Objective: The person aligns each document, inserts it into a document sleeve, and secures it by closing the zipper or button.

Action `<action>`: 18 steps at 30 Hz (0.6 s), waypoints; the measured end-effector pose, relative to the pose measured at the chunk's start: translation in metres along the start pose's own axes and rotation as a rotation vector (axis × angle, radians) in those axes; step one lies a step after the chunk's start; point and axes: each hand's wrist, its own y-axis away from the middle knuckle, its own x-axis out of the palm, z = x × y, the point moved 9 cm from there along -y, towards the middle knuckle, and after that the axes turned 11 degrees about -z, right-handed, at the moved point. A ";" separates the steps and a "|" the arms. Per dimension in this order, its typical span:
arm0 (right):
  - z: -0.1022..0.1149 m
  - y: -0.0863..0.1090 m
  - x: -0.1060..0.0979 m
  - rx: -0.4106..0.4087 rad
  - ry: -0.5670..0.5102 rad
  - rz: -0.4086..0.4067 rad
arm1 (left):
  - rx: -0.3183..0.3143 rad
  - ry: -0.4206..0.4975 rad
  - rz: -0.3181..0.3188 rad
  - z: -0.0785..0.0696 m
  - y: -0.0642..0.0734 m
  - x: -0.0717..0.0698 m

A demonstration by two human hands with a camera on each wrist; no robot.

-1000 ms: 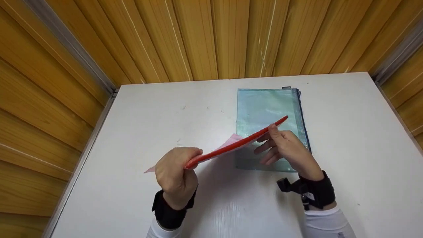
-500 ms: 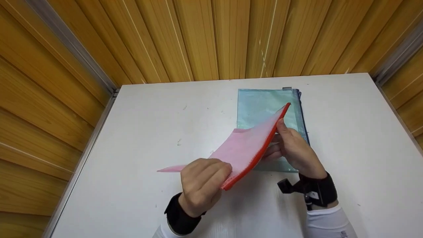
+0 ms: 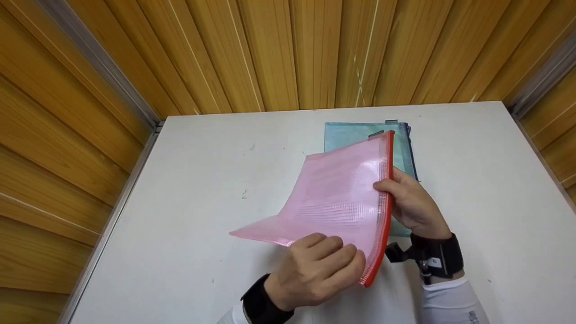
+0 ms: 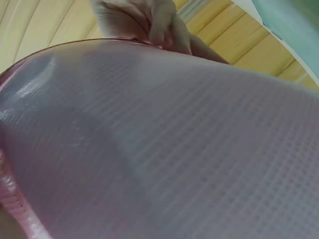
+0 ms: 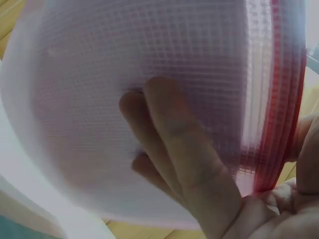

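Observation:
A pink translucent zip pouch (image 3: 333, 189) with a red zip edge (image 3: 388, 211) is held up over the table, its face toward the head camera. My left hand (image 3: 319, 270) grips its near edge, fingers curled, close to the lower end of the zip. At the zip side, my right hand (image 3: 411, 202) pinches the pouch, thumb in front. In the right wrist view, the other fingers (image 5: 184, 134) spread against the back of its mesh face. The left corner of the pouch bends outward. Pink mesh (image 4: 199, 139) fills most of the left wrist view.
A green translucent zip pouch (image 3: 353, 135) with a dark blue zip lies flat on the white table (image 3: 211, 180), partly hidden behind the pink one. Wood-look panels (image 3: 279, 54) stand along the back and sides. Each wrist wears a black strap (image 3: 438, 258).
The pink pouch has turned from edge-on to face the head camera. My left hand has moved right and nearer, swinging the zip edge almost upright in view; the right hand has shifted slightly right.

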 end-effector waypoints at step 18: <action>0.012 -0.008 -0.032 -0.154 -0.168 -0.126 | -0.748 0.378 0.563 0.079 0.072 0.039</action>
